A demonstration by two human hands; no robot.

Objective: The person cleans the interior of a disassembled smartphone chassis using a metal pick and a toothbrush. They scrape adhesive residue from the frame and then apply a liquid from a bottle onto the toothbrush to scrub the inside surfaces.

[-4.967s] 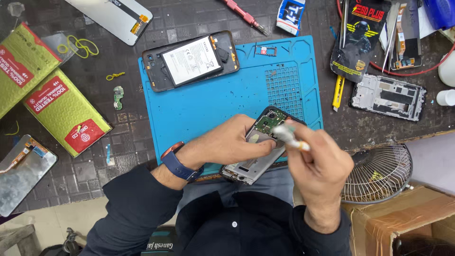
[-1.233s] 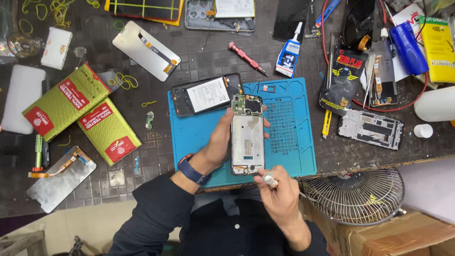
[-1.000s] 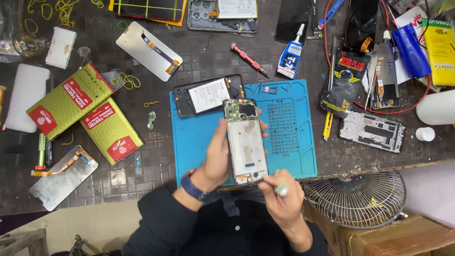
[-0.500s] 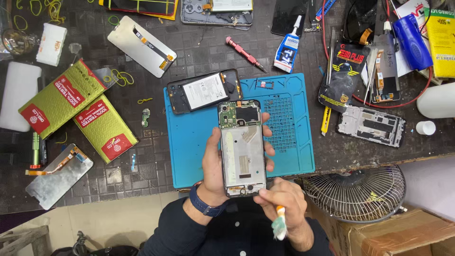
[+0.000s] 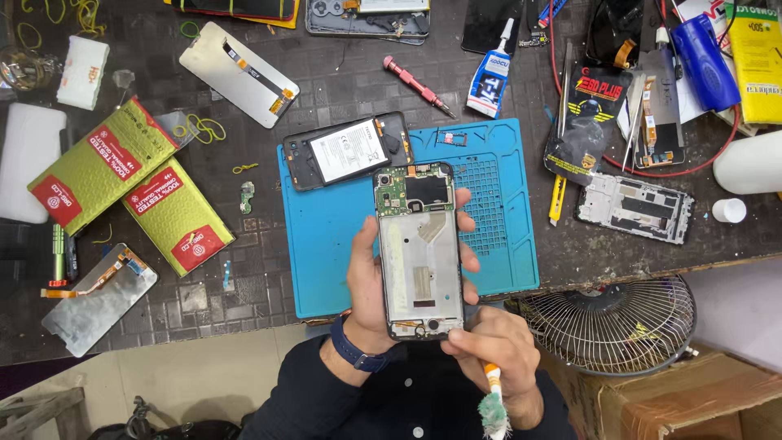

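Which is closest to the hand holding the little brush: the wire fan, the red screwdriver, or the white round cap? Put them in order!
Measured from the right hand in the head view:
1. Wire fan, just to its right, below the table edge.
2. White round cap, far right on the table.
3. Red screwdriver, up at the back, beyond the blue mat.

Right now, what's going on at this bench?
A person holds an opened phone frame upright in the left hand, its circuit board exposed at the top. The right hand, at the frame's bottom edge, grips a small brush with bristles pointing away from the phone. Below lies a blue work mat, with another opened phone showing its battery. A red screwdriver and a glue tube lie beyond.
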